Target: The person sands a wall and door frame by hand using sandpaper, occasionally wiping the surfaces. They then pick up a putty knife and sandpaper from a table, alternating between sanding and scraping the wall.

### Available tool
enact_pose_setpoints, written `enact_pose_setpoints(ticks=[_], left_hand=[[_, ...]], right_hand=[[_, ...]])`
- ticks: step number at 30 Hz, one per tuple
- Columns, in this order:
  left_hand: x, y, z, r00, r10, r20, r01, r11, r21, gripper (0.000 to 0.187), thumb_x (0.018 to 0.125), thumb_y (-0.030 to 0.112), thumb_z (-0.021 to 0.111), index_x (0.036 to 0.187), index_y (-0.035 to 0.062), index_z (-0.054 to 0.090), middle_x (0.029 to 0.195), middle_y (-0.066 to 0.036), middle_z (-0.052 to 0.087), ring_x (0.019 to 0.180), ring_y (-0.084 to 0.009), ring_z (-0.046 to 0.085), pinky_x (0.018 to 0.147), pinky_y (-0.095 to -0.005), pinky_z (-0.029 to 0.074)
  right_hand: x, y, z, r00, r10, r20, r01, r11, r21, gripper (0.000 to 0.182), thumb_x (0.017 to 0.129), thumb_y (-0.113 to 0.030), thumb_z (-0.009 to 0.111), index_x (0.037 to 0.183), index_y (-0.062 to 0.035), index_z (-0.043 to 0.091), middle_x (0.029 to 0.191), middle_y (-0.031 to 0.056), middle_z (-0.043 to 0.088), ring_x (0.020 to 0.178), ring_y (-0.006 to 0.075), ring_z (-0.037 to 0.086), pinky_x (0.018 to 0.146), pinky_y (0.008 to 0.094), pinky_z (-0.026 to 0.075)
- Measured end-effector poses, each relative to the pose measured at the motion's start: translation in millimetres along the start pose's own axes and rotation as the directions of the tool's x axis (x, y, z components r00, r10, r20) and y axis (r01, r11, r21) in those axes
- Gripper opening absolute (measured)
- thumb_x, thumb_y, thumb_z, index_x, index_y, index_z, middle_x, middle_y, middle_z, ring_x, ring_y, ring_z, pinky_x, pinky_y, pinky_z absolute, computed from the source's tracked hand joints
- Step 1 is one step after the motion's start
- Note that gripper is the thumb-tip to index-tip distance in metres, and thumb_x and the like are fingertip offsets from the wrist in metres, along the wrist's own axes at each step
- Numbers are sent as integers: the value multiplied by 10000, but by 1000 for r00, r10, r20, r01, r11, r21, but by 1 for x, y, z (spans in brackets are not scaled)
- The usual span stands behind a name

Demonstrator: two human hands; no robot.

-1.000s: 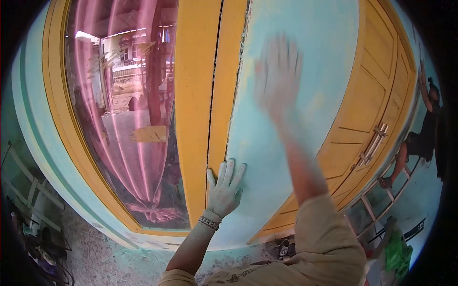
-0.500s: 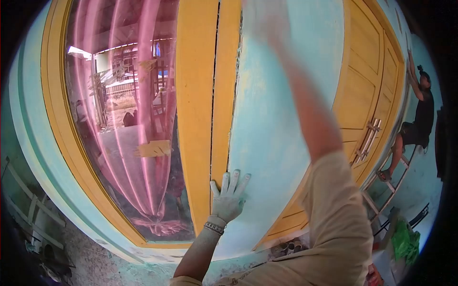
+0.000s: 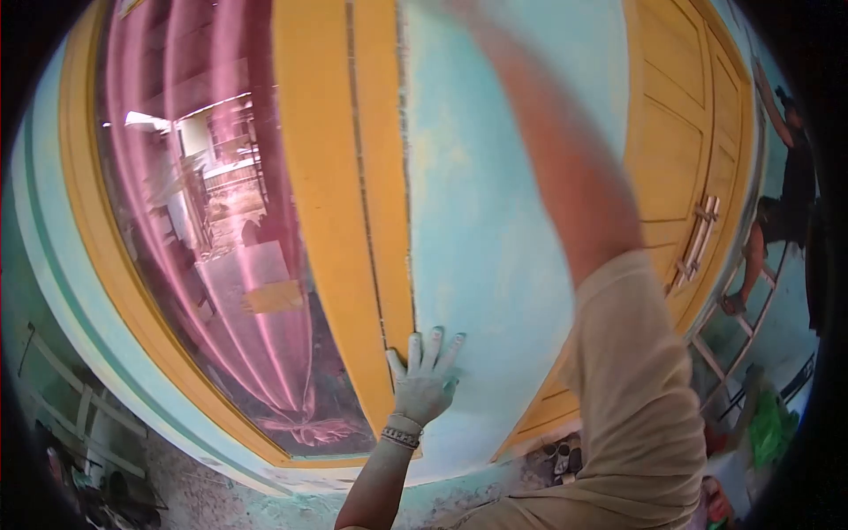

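My left hand (image 3: 424, 382), coated in pale dust or paint, lies with fingers spread on the light blue wall (image 3: 495, 265), its thumb at the yellow frame (image 3: 322, 159). A bracelet (image 3: 402, 435) circles that wrist. My right arm reaches up across the wall, and my right hand (image 3: 446, 7) is smeared by motion at the top edge of the view, near the top of the yellow frame. Whether it holds anything cannot be made out.
A window (image 3: 221, 265) with pink curtains is on the left. Yellow double doors (image 3: 680, 132) stand to the right. Farther right, a person (image 3: 795, 177) is on a ladder (image 3: 746, 327). A green bag (image 3: 770, 428) lies at lower right; shoes (image 3: 564, 458) sit below the wall.
The view has shifted, so the window and frame appear farther left. My right arm has swung a little leftward, still raised and blurred. My left hand stays spread on the wall.
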State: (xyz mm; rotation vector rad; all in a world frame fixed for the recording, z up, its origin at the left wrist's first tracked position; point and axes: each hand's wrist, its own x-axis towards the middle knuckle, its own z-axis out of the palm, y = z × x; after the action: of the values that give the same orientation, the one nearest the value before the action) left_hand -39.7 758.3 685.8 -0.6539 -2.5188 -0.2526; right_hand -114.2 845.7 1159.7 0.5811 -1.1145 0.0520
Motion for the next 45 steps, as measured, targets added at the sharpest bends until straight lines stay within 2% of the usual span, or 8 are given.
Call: enact_pose_setpoints(ticks=[6,14,22,28,29,30,39,45], left_hand=[[-5,-2,9,999,34,-12,-33,996,81,855,786,477,703,1510,262,304,1532,-200,264,1365,-531,241,977,-820,128],[-3,-1,15,1000,20,-9,-18,991,133,858,774,498,710,1494,221,335,1496,-264,276,1349,-599,195,947,-847,75],[-1,-2,19,999,13,-29,-9,988,155,860,771,519,707,1492,212,354,1502,-283,270,1359,-612,170,949,-850,40],[-2,-1,21,998,14,-58,-6,989,148,845,772,511,708,1487,223,362,1494,-279,284,1360,-606,177,952,-850,35],[-3,1,22,999,6,-54,3,987,159,847,770,509,710,1488,225,361,1493,-279,284,1361,-605,178,954,-848,35],[-2,1,22,999,2,-49,7,985,172,848,769,507,711,1488,227,360,1493,-279,284,1361,-605,178,956,-847,34],[-7,-9,12,999,44,-9,-43,997,64,847,779,468,718,1500,229,342,1505,-276,259,1367,-603,156,969,-834,42],[-1,-2,5,999,28,-21,-27,998,49,802,805,451,692,1501,277,332,1493,-200,312,1346,-528,245,943,-838,120]], right_hand=[[-246,-90,-116,931,184,314,-162,982,-96,523,912,-278,549,1353,0,507,1461,221,430,1363,434,365,1125,562,247],[-50,45,-21,986,-24,-166,8,995,-97,416,919,-240,459,1234,25,521,1260,217,539,1246,381,437,1076,499,314],[-284,-63,-148,900,275,338,-236,960,-154,510,909,-296,548,1321,3,520,1435,231,443,1331,438,390,1102,632,226],[-166,28,-88,994,45,103,-30,989,-145,430,901,-253,558,1279,-49,551,1336,161,545,1260,368,479,1064,570,316],[-116,55,-78,802,291,521,-299,952,-70,325,892,-238,580,1158,-52,579,1159,131,616,1117,335,546,957,511,389],[-79,70,-60,994,98,45,-89,983,-162,483,957,-278,441,1330,27,474,1374,220,490,1314,383,394,1119,511,271],[-291,-41,-148,899,305,314,-269,951,-155,504,934,-311,521,1344,-19,518,1444,219,445,1367,444,352,1113,646,192],[-136,58,-67,991,42,125,-36,998,-48,538,909,-298,556,1387,-57,492,1456,189,442,1366,425,358,1117,649,185]])
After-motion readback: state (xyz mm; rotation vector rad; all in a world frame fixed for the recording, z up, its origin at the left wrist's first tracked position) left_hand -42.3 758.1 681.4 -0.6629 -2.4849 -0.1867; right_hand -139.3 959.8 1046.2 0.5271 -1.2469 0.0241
